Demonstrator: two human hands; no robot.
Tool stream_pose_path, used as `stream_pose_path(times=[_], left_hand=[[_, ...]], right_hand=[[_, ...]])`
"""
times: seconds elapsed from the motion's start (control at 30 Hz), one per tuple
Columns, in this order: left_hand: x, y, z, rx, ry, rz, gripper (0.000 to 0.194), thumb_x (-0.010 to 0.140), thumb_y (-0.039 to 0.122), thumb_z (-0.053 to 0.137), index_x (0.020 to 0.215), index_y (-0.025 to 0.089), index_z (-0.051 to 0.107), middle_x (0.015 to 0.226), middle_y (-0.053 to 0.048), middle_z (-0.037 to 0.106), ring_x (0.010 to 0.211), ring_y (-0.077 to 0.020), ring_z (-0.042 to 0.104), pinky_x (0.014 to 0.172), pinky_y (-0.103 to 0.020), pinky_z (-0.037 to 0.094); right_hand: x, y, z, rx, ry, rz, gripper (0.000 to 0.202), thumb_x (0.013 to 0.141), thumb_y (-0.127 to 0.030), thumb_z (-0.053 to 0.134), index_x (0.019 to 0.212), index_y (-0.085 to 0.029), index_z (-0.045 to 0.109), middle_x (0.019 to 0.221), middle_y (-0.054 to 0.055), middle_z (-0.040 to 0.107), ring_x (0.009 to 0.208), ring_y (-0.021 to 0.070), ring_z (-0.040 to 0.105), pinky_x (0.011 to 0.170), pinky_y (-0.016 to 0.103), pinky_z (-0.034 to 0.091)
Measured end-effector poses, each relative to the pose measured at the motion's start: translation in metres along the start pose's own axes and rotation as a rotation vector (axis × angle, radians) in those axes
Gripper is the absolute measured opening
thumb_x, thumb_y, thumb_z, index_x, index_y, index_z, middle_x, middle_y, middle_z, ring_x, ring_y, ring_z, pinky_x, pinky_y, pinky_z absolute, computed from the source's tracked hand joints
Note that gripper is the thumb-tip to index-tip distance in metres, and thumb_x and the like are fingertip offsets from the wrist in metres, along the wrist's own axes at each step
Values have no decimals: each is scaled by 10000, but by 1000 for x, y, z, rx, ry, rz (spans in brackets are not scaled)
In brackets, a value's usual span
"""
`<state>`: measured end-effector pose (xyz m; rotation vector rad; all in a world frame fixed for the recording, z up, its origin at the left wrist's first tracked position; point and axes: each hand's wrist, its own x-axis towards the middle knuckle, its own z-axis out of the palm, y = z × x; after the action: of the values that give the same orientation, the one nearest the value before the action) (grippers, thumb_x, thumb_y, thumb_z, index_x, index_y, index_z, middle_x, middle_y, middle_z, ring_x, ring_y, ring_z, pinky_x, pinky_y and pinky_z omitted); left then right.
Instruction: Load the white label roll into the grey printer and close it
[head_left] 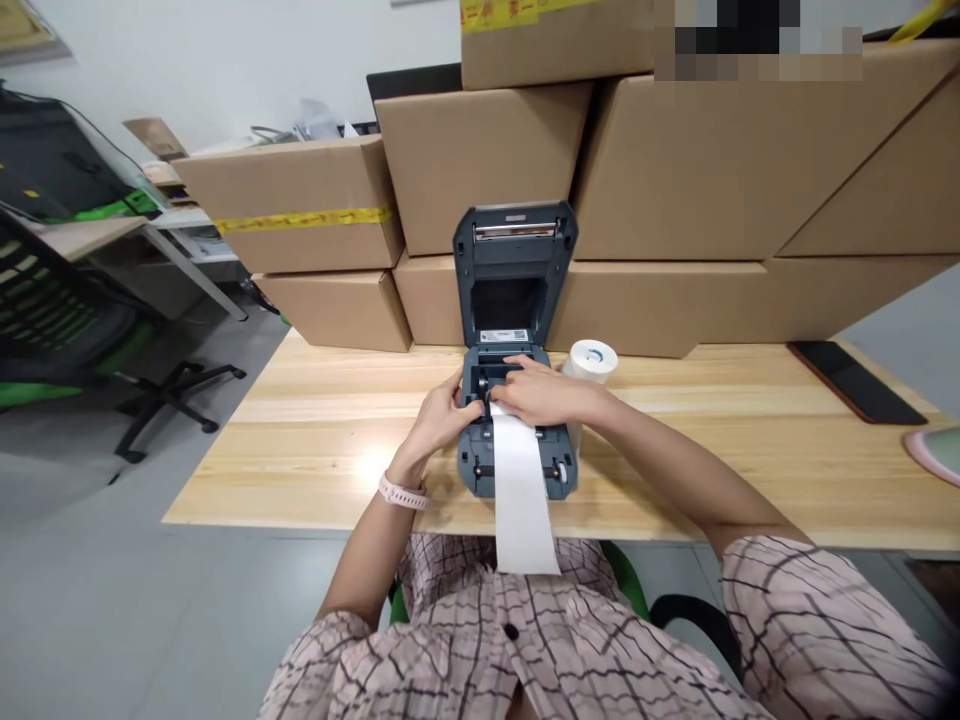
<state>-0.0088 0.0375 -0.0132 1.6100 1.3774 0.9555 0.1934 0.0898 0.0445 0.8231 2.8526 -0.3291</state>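
Note:
A dark grey label printer [466, 460] stands on the table with its lid [514, 262] raised. From inside it a white strip of label paper [523, 490] runs out over the front and hangs past the table edge. My left hand [437, 422] grips the printer's left side, its thumb reaching into the compartment by the roll holder. Over the compartment lies my right hand [541, 392], its bent fingers on the label roll at the strip's upper end. Most of that roll is hidden beneath the hand. Just right of the printer stands another white label roll [592, 358].
Stacked cardboard boxes [480, 150] line the table's back behind the printer. A dark flat phone-like object [857, 382] lies at the right of the wooden table [300, 440]. Left on the floor is a black office chair [75, 320].

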Motion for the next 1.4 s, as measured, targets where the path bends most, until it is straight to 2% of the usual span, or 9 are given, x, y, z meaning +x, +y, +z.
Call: stream_pose_path(times=[0.17,0.27,0.47,0.67,0.87,1.0,1.1,1.27,1.4], left_hand=[[-1,6,-6,-246,-135,-33,630,732,211,643,1353,105,641,826,7,648,682,-114,495,643,-218,400],[-1,4,-5,-289,-114,-38,678,720,210,671,1388,106,624,837,-6,672,706,-128,537,651,-219,425],[-2,1,-1,-334,-108,-50,714,741,203,660,1446,120,595,866,-13,702,742,-136,579,691,-227,465],[-3,7,-1,-330,-88,-57,755,725,203,671,1470,123,580,936,-22,728,792,-146,614,729,-234,491],[-2,9,-2,-298,-106,-54,737,718,201,647,1449,116,596,977,-38,740,810,-152,626,730,-230,491],[-1,9,-4,-256,-129,-56,738,722,201,627,1457,136,591,977,-21,729,775,-134,602,707,-223,477],[-2,9,-4,-250,-123,-62,725,724,198,631,1445,136,601,912,-7,710,747,-127,581,684,-217,464],[-2,6,-3,-303,-109,-57,698,714,193,652,1409,130,624,848,2,686,742,-129,579,687,-216,471],[-3,8,-1,-335,-94,-52,687,698,179,655,1382,119,638,805,6,676,739,-136,587,684,-219,477]], right_hand=[[7,9,-10,163,-105,-35,340,996,-339,546,1267,-177,674,1095,153,777,971,311,732,877,428,527],[-5,17,-19,328,-106,-151,456,971,-372,613,1403,-228,603,1243,99,744,1058,257,709,897,358,527],[-101,69,-4,874,152,-379,359,839,-499,808,1060,-223,745,1072,67,757,990,225,710,900,367,552],[-175,119,59,1012,425,284,334,761,-418,893,1011,-249,749,1117,99,772,1061,274,709,982,458,548],[-164,118,88,1184,500,527,541,721,-539,887,1165,-270,738,1333,122,733,1236,355,679,1013,503,583],[-169,128,69,1121,541,444,844,691,-434,930,1451,-400,564,1575,45,565,1502,343,471,1213,549,451],[-151,140,51,1089,519,362,961,687,-436,923,1528,-357,466,1668,71,439,1564,323,377,1264,537,386],[-88,150,42,1033,256,320,968,584,-421,953,1437,-219,541,1525,155,582,1424,360,532,1200,523,448],[-73,144,41,1070,263,321,874,592,-516,918,1339,-192,600,1336,150,699,1243,355,640,1098,516,503]])
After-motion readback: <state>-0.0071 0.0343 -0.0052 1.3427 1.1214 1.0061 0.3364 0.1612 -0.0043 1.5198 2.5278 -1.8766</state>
